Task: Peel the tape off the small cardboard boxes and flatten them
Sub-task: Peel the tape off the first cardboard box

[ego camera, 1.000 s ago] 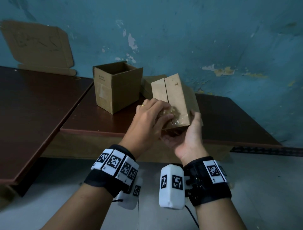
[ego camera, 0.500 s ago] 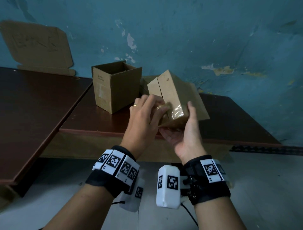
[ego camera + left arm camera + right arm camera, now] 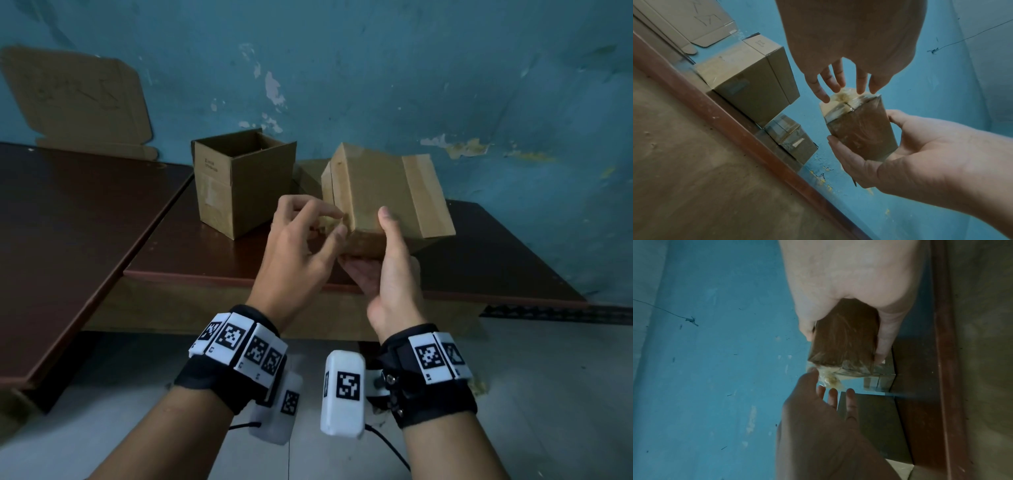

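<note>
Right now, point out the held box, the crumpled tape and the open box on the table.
held box (image 3: 373, 192): head view, broad upper face.
crumpled tape (image 3: 842, 95): left wrist view, bunched wad at box end.
open box (image 3: 219, 192): head view, front wall.

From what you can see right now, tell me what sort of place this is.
Probably a bare back room or storeroom: a peeling blue wall, dark wooden tables and cardboard boxes on them.

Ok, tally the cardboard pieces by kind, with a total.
Box in hand: 1, the held box
Boxes on the table: 2, the open box and the taped box
Flattened cardboard against the wall: 1
Total: 4
</note>
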A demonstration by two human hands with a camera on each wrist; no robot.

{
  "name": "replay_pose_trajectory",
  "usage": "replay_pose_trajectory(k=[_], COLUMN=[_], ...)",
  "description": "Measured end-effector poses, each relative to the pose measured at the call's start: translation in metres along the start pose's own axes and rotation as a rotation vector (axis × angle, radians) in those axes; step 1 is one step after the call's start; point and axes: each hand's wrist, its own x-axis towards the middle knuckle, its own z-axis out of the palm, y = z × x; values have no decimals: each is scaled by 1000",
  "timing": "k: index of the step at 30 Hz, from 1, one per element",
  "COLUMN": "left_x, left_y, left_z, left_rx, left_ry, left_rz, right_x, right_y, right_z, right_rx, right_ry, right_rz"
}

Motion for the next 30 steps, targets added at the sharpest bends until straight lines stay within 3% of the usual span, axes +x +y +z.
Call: replay_pose_trajectory(k=[16, 30], left_x=[3, 11], left_y=[0, -9], left_z=[-2, -12], left_rx=[-50, -114], left_ry=[-5, -146], left_rz=[-54, -71], right_x=[-6, -5], right_y=[-6, -1], right_z=[0, -2], right_rx=[-28, -184], right_ry=[27, 14], right_rz=[-30, -51])
